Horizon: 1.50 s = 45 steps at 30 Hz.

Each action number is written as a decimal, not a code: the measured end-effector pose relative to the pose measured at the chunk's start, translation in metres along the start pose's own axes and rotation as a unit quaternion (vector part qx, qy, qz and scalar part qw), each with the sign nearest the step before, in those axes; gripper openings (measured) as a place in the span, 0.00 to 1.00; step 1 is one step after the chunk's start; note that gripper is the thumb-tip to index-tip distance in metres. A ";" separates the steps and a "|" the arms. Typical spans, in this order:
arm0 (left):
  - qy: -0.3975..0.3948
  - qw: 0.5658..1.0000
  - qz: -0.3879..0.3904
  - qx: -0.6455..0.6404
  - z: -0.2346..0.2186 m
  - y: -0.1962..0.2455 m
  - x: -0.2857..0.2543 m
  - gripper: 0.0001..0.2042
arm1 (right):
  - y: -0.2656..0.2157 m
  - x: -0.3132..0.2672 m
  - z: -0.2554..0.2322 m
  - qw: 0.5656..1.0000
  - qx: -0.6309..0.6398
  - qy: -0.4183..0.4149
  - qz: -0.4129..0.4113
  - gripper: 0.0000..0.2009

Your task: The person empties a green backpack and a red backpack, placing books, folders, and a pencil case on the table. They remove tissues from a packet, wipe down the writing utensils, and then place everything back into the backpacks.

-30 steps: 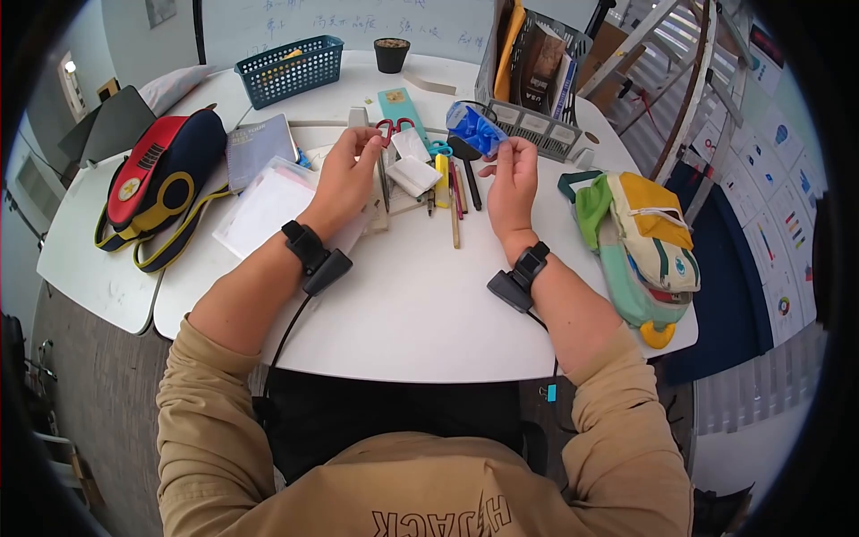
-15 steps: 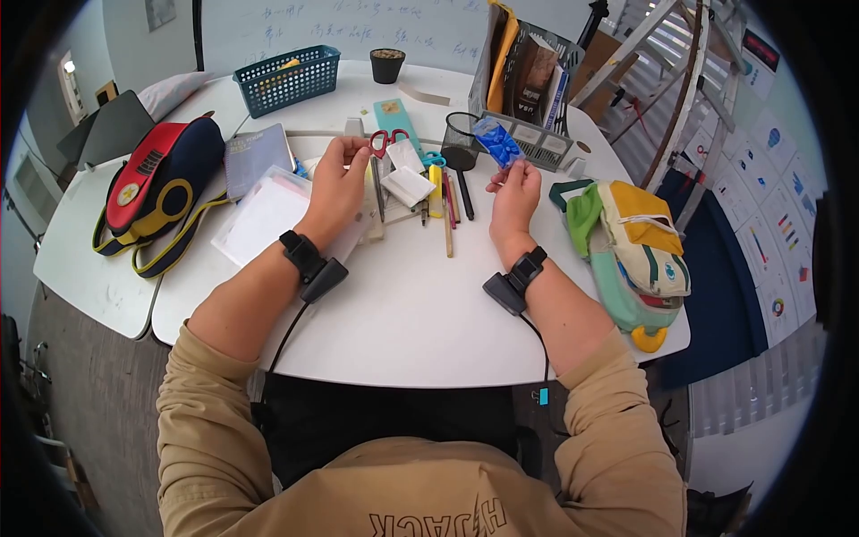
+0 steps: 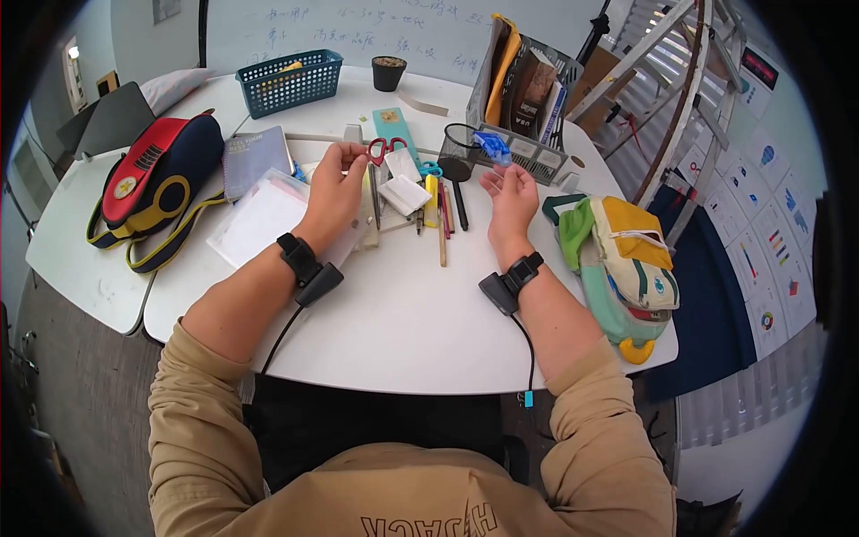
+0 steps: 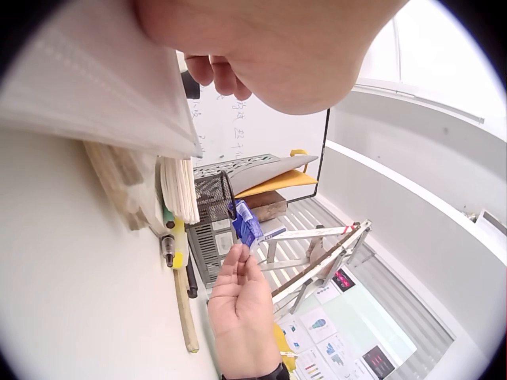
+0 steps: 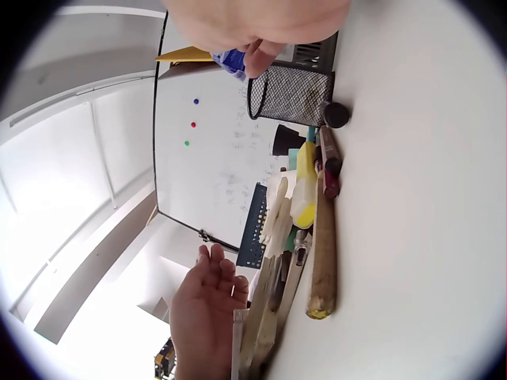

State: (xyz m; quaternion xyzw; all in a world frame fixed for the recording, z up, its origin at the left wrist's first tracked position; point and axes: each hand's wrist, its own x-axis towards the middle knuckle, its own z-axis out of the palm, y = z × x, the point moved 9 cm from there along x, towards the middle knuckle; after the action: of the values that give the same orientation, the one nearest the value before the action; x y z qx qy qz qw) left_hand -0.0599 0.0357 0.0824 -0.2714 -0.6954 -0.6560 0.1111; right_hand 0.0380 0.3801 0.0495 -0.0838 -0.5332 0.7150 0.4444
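Note:
Between the thumb and fingers of my right hand (image 3: 511, 204) is a small blue see-through plastic item (image 3: 492, 145). Its printed surface shows in the left wrist view, where the blue item (image 4: 247, 225) points up from the fingertips. It is held above the desk, beside the black mesh pen cup (image 3: 458, 154). My left hand (image 3: 335, 191) hovers with loosely bent fingers and nothing in them. Red-handled scissors (image 3: 376, 154) lie just to its right, next to white blocks (image 3: 403, 194), a yellow highlighter (image 3: 431, 200) and several pens.
A clear folder with papers (image 3: 258, 217) lies under the left forearm. At left sits a red and navy bag (image 3: 161, 170), at right a green and yellow pouch (image 3: 626, 255). Farther back stand a teal basket (image 3: 291, 85), a potted plant (image 3: 387, 73) and a grey file holder (image 3: 528, 148).
My right hand has shifted the blue item rightward, off the mesh cup it overlapped, and turned it so less of it faces the head camera. My left hand has barely moved.

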 end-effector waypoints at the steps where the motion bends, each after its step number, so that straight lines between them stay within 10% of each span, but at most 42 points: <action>1: 0.000 1.000 0.001 0.000 0.000 0.000 0.000 0.11 | 0.004 0.001 -0.005 1.000 0.007 0.016 0.017 0.12; 5: -0.002 1.000 0.009 0.003 -0.001 0.000 0.001 0.10 | 0.015 0.003 -0.019 0.997 0.040 0.040 0.050 0.09; 8: -0.006 1.000 -0.005 0.004 0.001 -0.002 0.000 0.10 | 0.017 0.003 0.000 0.992 -0.060 -0.094 0.063 0.12; 11: -0.081 0.993 0.010 0.089 0.010 -0.001 -0.002 0.16 | 0.011 -0.025 0.053 0.919 -0.246 -0.304 -0.044 0.25; 14: -0.122 0.934 0.134 0.308 0.028 0.003 -0.019 0.24 | -0.013 -0.068 0.081 0.825 -0.399 -0.368 -0.157 0.40; 18: -0.161 0.930 0.100 0.315 0.034 0.004 -0.022 0.29 | -0.021 -0.080 0.093 0.783 -0.469 -0.369 -0.173 0.43; 30: -0.100 0.992 0.072 0.014 0.029 0.025 -0.010 0.18 | -0.010 -0.052 0.074 0.959 -0.106 -0.262 -0.017 0.25; 45: 0.002 0.995 0.063 0.074 0.002 0.013 -0.003 0.15 | -0.024 -0.034 0.056 0.954 -0.157 -0.188 -0.171 0.22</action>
State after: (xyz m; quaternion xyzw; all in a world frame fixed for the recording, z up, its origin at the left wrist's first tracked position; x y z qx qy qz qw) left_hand -0.0501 0.0369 0.0919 -0.3039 -0.7235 -0.5952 0.1734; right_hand 0.0379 0.3180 0.0808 0.0760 -0.7188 0.5387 0.4329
